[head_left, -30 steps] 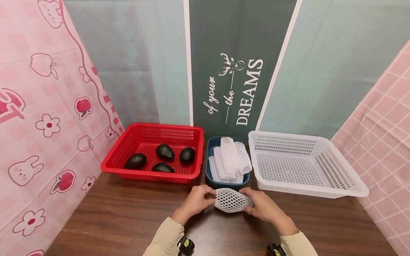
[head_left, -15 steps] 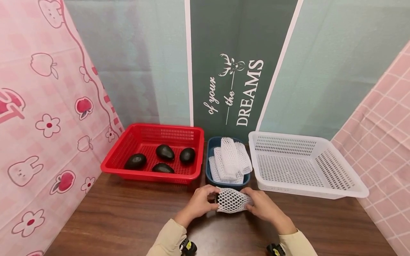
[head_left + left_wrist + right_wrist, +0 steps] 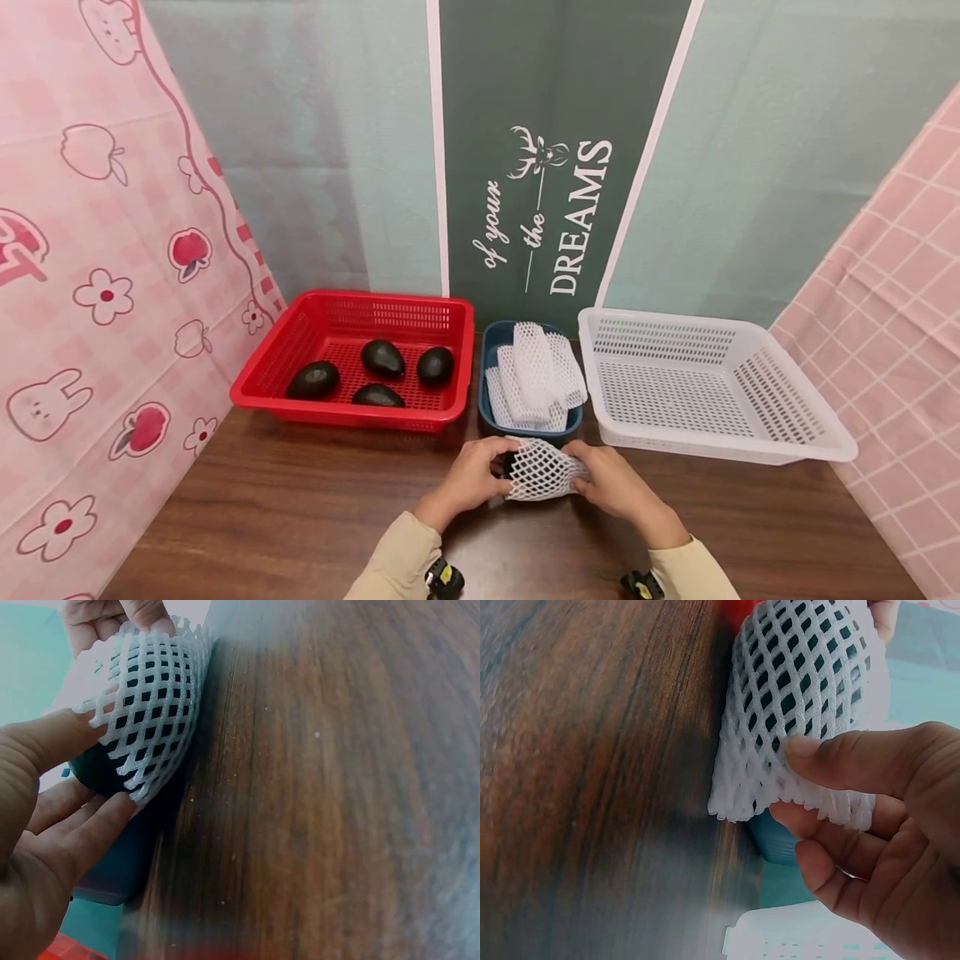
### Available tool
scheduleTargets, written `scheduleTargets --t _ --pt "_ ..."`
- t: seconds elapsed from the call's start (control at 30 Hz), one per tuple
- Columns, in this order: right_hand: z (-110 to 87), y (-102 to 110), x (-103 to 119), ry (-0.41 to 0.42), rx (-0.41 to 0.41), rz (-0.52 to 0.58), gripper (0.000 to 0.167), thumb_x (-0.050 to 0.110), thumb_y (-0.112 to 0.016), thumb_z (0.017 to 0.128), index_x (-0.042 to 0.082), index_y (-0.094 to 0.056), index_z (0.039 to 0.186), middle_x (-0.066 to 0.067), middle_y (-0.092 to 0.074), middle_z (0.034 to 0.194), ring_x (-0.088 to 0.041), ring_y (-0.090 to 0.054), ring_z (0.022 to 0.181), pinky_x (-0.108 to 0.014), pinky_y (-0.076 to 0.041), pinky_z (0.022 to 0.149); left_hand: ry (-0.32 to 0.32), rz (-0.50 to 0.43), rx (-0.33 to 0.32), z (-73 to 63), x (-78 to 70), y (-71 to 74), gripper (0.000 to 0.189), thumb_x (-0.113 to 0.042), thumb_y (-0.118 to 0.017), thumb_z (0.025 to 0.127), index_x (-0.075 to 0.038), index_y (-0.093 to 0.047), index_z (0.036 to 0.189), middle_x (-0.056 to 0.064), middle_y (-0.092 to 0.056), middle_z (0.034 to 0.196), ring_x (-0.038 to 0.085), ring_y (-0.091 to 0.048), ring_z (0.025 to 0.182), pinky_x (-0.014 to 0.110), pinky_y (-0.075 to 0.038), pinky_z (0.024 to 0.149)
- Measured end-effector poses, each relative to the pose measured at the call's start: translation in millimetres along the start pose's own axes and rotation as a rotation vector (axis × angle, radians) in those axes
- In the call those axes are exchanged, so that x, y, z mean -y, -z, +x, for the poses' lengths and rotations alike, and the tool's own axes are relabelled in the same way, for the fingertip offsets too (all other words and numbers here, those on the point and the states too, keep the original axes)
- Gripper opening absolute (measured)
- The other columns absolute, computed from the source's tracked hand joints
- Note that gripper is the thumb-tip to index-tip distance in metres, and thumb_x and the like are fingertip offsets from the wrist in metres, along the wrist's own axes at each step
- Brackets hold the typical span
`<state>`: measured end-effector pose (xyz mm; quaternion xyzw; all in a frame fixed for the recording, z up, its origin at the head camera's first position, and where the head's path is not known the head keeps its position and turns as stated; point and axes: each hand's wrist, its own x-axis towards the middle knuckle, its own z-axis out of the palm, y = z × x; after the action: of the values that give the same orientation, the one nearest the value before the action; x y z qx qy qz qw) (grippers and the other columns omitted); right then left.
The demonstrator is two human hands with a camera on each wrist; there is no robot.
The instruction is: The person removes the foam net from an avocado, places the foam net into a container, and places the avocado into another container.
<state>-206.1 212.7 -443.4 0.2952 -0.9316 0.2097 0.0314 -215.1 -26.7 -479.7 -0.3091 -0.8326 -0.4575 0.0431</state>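
Observation:
A white foam net sleeve (image 3: 543, 472) is stretched over a dark avocado (image 3: 97, 771) just above the wooden table. The avocado's bare end sticks out on the left, and the rest shows through the mesh. My left hand (image 3: 471, 477) pinches the sleeve's left rim between thumb and fingers, around that bare end. At the other end, my right hand (image 3: 613, 483) pinches the gathered mesh, its thumb on the net in the right wrist view. Several bare avocados (image 3: 382, 358) lie in the red basket (image 3: 352, 415) on the left.
Behind the hands stands a blue bin (image 3: 489, 340) heaped with folded white foam nets (image 3: 534, 375). A white perforated basket (image 3: 720, 446) is to its right. Patterned cloths hang at the back and on both sides of the wooden table (image 3: 285, 517).
My left hand has shifted slightly right along with the sleeve's left rim, and the avocado's dark end now shows there. My right hand keeps its pinch, nearly still.

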Motion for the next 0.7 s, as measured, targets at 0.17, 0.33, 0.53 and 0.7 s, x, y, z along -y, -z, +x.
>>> scheduleTargets --t 0.17,0.33,0.53,0.7 --pt "-0.1 -0.2 -0.7 -0.002 -0.005 0.002 0.032 -0.001 -0.073 0.069 0.006 -0.061 0.098 0.000 -0.064 0.083 -0.015 -0.059 0.073 -0.034 -0.047 0.064 -0.015 0.047 0.010 1.5 0.5 1.0 0.049 0.005 -0.076 0.058 -0.002 -0.066 0.105 0.006 -0.063 0.101 0.011 -0.056 0.090 0.020 -0.046 0.077" --pt "0.1 -0.9 -0.9 -0.016 -0.004 0.016 0.032 -0.001 -0.074 0.069 0.006 -0.061 0.098 0.000 -0.064 0.084 -0.015 -0.059 0.074 -0.034 -0.047 0.065 -0.006 0.000 0.018 1.1 -0.2 1.9 0.050 0.008 -0.075 0.058 -0.001 -0.065 0.105 0.008 -0.061 0.100 0.014 -0.058 0.087 0.015 -0.047 0.068" --pt "-0.1 2.5 -1.4 -0.037 0.008 0.037 0.030 0.000 -0.073 0.072 0.007 -0.062 0.099 0.001 -0.064 0.086 -0.012 -0.059 0.077 -0.033 -0.048 0.067 -0.009 -0.065 0.021 -1.3 -3.8 6.5 0.049 0.007 -0.077 0.059 0.001 -0.063 0.105 0.009 -0.060 0.101 0.015 -0.060 0.086 0.014 -0.048 0.066" --pt "-4.3 9.1 -2.9 -0.036 -0.004 0.068 0.029 -0.002 -0.071 0.073 0.009 -0.063 0.098 0.003 -0.063 0.086 -0.010 -0.057 0.076 -0.032 -0.047 0.066 -0.009 -0.123 -0.008 -5.3 -3.4 12.4 0.049 0.003 -0.079 0.061 -0.001 -0.063 0.107 0.009 -0.060 0.101 0.016 -0.061 0.085 0.018 -0.050 0.066"
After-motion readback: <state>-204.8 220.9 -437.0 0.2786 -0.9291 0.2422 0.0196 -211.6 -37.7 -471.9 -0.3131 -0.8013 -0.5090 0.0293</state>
